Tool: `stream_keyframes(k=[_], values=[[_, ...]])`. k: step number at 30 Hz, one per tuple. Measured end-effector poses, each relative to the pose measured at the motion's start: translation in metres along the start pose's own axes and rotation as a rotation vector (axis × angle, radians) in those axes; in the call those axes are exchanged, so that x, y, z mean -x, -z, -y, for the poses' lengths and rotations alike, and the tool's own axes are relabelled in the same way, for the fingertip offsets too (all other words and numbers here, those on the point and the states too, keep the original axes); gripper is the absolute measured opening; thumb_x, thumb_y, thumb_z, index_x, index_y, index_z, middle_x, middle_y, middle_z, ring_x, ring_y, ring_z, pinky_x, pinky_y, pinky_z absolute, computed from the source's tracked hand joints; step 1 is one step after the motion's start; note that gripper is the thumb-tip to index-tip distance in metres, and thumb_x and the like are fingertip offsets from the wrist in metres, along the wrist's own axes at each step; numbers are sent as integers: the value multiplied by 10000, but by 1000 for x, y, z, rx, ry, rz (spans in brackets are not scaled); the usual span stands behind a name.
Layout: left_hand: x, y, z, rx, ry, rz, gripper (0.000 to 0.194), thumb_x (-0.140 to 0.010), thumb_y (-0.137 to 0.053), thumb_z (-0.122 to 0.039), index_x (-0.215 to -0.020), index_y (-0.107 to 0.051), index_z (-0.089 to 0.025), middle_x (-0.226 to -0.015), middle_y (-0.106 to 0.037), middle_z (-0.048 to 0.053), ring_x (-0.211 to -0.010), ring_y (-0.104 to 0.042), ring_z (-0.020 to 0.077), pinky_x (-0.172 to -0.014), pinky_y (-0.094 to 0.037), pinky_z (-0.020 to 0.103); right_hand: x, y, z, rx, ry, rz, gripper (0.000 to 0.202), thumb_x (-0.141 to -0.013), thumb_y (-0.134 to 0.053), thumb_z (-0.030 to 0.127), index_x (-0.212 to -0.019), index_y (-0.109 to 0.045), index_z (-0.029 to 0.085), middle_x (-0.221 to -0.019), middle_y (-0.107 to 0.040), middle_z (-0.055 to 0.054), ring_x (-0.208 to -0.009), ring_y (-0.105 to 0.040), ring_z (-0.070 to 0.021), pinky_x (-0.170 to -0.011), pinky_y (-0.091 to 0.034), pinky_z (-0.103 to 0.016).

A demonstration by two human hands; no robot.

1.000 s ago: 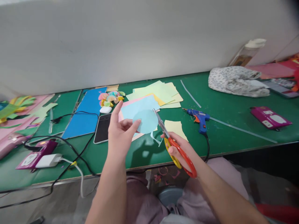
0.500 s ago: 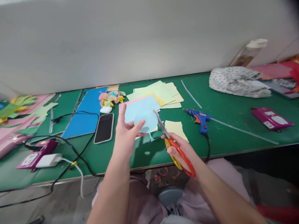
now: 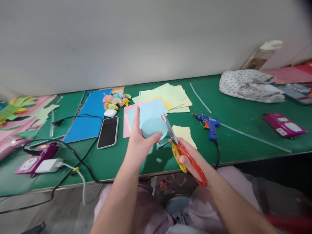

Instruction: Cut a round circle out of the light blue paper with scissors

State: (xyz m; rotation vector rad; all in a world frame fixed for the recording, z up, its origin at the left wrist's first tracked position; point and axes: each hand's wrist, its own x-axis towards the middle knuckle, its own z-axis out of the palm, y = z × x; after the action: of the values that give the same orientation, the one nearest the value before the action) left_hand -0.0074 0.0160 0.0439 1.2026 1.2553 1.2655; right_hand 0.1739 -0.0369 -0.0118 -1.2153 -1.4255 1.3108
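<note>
We find one light-blue paper disc point(image 3: 154, 126), smooth and flat-looking, with a rounded edge; it is held above the bench point(image 3: 234, 120), in front of the stacked coloured sheets point(image 3: 149, 109). The left hand point(image 3: 139, 143) pinches its near edge between the thumb and fingers underneath, with the index finger raised clear. The right hand point(image 3: 192, 152) is closed around one pair of scissors point(image 3: 172, 134), with one red and one yellow handle; the blades stand slightly apart at the disc's right edge, and we cannot tell whether they touch it. We count one blue glue gun point(image 3: 208, 123), one phone point(image 3: 107, 132), one small white case point(image 3: 110, 112), one blue board point(image 3: 85, 118), one cluster of coloured paper petals point(image 3: 116, 100), one patterned cloth point(image 3: 246, 87) and two purple packs point(image 3: 285, 124), one toward each end. The overlapping sheets prevent a full count. The left hand's lower fingers are mostly hidden by the disc. A narrow blue strip point(image 3: 162, 143) shows below it, its attachment hard to make out. The bottle point(image 3: 264, 55) is partly covered by the cloth, and the pink paper at far left is cut off by the frame.
</note>
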Motion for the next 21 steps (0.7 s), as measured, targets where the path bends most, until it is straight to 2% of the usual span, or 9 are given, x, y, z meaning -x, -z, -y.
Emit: stream_keyframes(k=[9, 16, 21], values=[[3, 0, -1, -31, 8, 61, 1294, -662, -867, -188, -1673, -78, -369, -1350, -656, 114, -804, -731, 187, -609, -663, 307, 3, 2, 6, -50, -5, -10, 1053, -593, -573, 1003, -1310, -663, 237, -990, -576, -55, -751, -528, -196, -684, -494, -324], [4, -2, -4, 7, 15, 60, 1222, -645, -879, -150, -1660, -225, -345, -1087, -744, 91, -709, -723, 197, -591, -672, 355, 3, 1, 10, -44, -8, -30, 988, -610, -606, 982, -1263, -686, 245, -940, -573, -47, -722, -506, -194, -652, -466, -314], [3, 2, -1, -29, -12, 75, 1226, -672, -875, -166, -1670, -183, -332, -999, -743, 61, -674, -696, 177, -591, -669, 348, 6, 2, 14, -72, -16, -84, 889, -683, -652, 919, -1246, -701, 233, -919, -598, -34, -722, -555, -185, -712, -510, -331]])
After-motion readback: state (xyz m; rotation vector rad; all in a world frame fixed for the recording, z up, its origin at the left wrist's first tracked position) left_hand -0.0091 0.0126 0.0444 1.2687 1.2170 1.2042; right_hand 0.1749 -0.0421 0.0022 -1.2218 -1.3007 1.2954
